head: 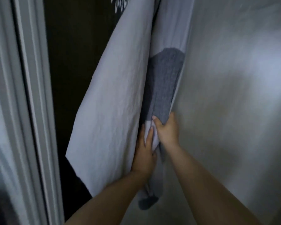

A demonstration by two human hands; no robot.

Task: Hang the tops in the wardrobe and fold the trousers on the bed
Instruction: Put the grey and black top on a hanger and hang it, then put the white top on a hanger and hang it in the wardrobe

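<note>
— Where are your hands?

— My right hand [166, 127] pinches the dark grey sleeve [164, 88] of a pale top [113, 98]; my left hand [144, 153] grips the pale cloth just beside it, fingers curled round a fold.

— And the top itself?

— It hangs inside the open wardrobe, between the white door frame [37, 111] and the wardrobe's pale side wall [234, 95].
</note>
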